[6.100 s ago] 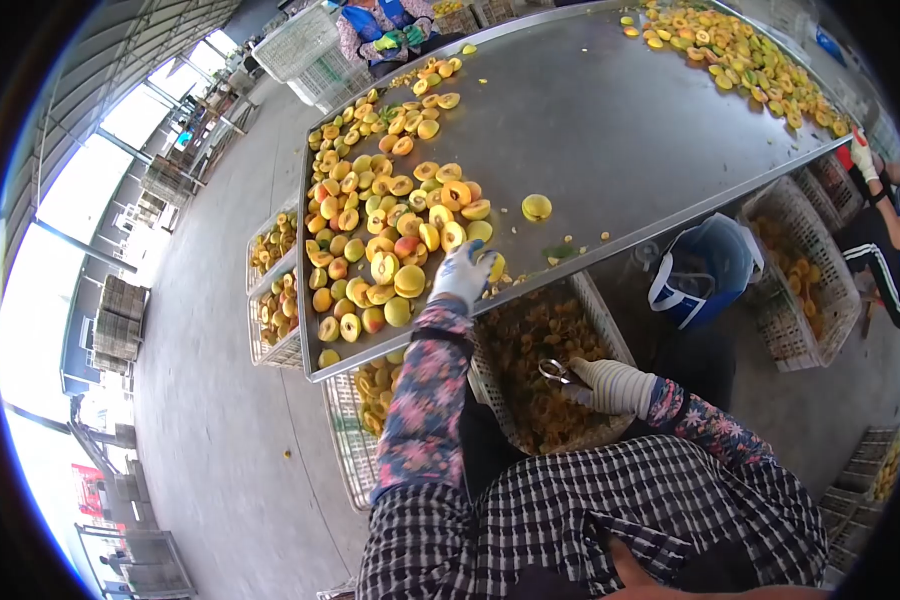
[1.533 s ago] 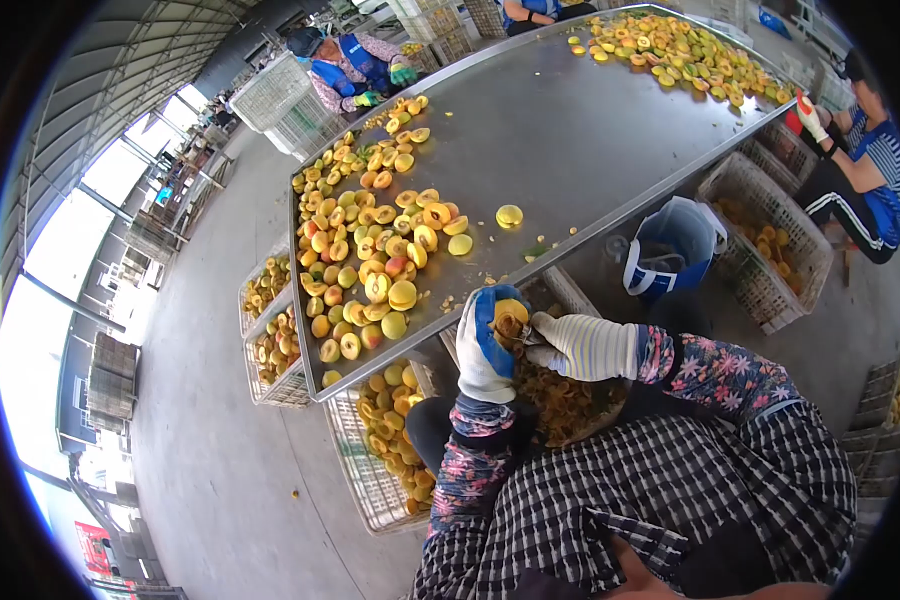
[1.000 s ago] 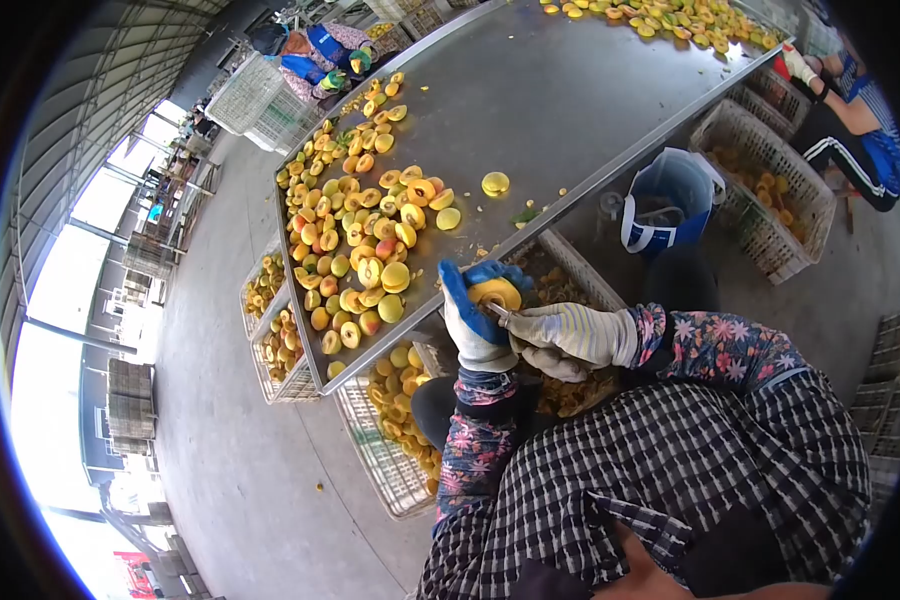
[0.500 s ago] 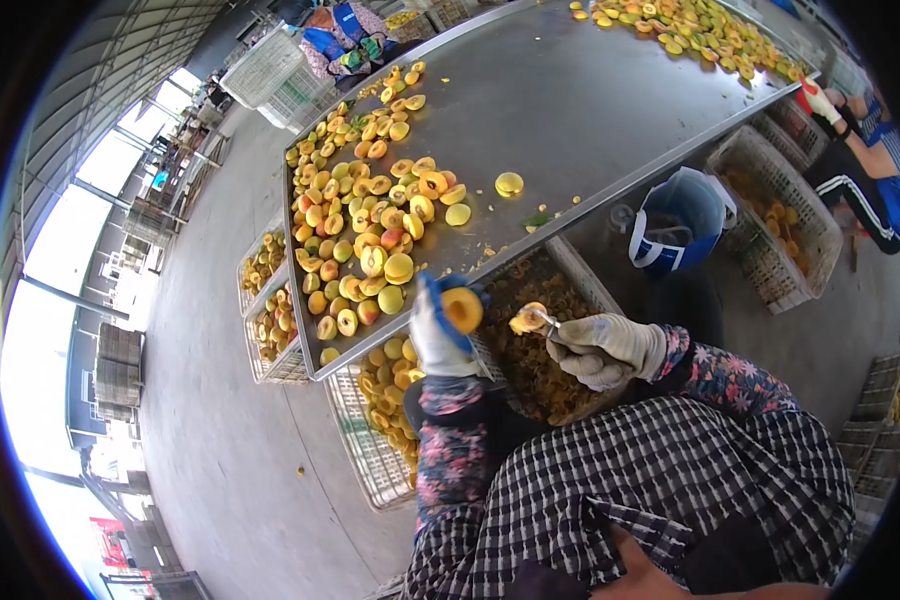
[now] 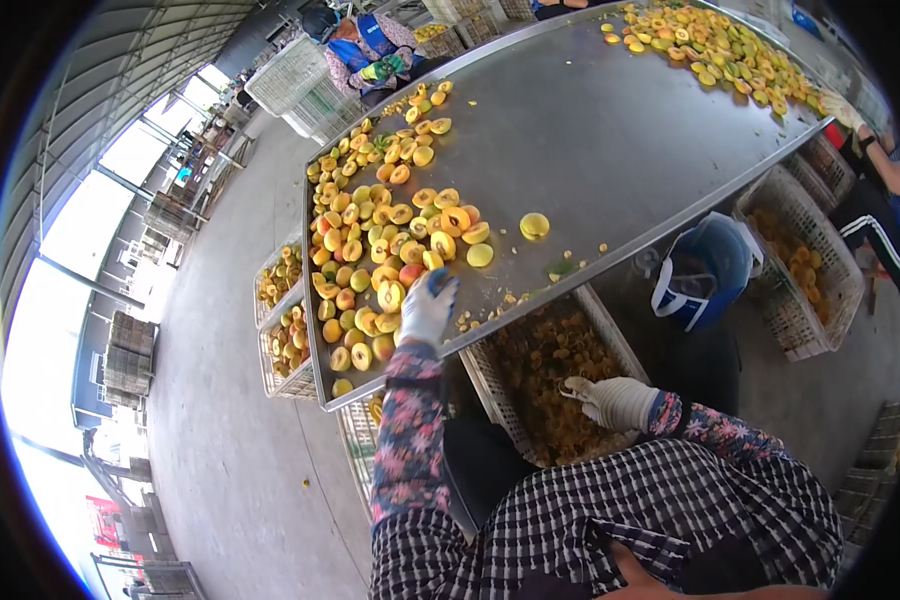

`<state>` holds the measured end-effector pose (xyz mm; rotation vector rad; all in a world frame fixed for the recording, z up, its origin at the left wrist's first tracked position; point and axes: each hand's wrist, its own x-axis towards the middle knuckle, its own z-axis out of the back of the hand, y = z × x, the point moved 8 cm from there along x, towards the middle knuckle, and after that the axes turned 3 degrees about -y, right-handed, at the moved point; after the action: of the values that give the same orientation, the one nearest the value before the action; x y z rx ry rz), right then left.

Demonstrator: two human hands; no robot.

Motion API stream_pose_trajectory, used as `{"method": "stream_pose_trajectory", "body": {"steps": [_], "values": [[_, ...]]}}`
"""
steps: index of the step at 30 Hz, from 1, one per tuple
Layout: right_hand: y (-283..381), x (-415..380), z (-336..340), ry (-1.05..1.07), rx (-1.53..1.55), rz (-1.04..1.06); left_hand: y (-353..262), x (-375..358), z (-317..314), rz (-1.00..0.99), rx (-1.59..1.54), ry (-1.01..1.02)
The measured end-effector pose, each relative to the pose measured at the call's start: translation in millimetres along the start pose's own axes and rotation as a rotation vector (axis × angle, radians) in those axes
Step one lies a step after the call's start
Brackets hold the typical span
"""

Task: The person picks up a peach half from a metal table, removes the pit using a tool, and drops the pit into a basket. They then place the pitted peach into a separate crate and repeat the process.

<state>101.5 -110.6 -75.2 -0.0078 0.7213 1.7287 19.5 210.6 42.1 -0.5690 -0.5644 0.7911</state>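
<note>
The fingers of my left hand (image 5: 427,312) are bent over the desk (image 5: 590,130) near its left corner, with a peach half (image 5: 432,260) right at their tips; I cannot tell whether they grip it. The fingers of my right hand (image 5: 620,403) are closed around a small tool (image 5: 576,388), off the desk's near edge and above a crate (image 5: 483,385) of brownish scraps (image 5: 550,360). Around my left hand, halved peaches (image 5: 355,215) run in a heap along the desk's left side, and one peach (image 5: 535,227) sits apart, toward the desk's middle. Past the desk's near edge, to the right of my crate, stands a blue bucket (image 5: 708,270); any print on its white patch is too small for me to read. At the desk's far right lies another pile (image 5: 715,50), with a co-worker's gloved hand (image 5: 843,110) beside it. Beyond the desk's far left side, a person (image 5: 370,55) in a blue vest wears green gloves (image 5: 383,70).
</note>
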Motion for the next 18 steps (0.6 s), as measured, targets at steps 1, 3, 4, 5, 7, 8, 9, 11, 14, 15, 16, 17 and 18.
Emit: {"method": "stream_pose_trajectory", "body": {"steps": [1, 3, 4, 5, 7, 8, 9, 11, 14, 15, 16, 17, 18], "values": [[-4, 2, -5, -0.045, 0.012, 0.043, 13, 23, -27, -0.002, 0.012, 0.003], [-14, 6, -13, -0.135, 0.031, 0.132, 14, 55, -68, 0.042, 0.135, -0.044], [-11, -2, 5, -0.134, 0.223, 0.004, 16, 66, -87, 0.121, 0.176, -0.007], [-12, -7, 17, -0.133, 0.415, -0.125, 18, 74, -101, 0.198, 0.217, 0.030], [-13, -9, 25, -0.136, 0.485, -0.134, 29, 85, -121, 0.290, 0.269, 0.115], [-13, -10, 28, -0.126, 0.495, -0.146, 34, 87, -127, 0.337, 0.297, 0.156], [-11, -11, 27, -0.113, 0.510, -0.153, 39, 92, -126, 0.325, 0.295, 0.196], [-8, -11, 28, -0.107, 0.506, -0.152, 48, 95, -121, 0.316, 0.314, 0.263], [-5, -12, 36, -0.152, 0.499, -0.132, 71, 81, -108, 0.311, 0.257, 0.249], [-2, -14, 37, -0.168, 0.499, -0.123, 114, 78, -120, 0.370, 0.017, 0.257], [-2, -14, 35, -0.170, 0.497, -0.126, 125, 73, -115, 0.366, 0.006, 0.256], [-2, -13, 34, -0.170, 0.496, -0.129, 131, 65, -107, 0.365, -0.005, 0.255], [0, -14, 32, -0.167, 0.491, -0.132, 136, 56, -101, 0.361, -0.131, 0.258]]}}
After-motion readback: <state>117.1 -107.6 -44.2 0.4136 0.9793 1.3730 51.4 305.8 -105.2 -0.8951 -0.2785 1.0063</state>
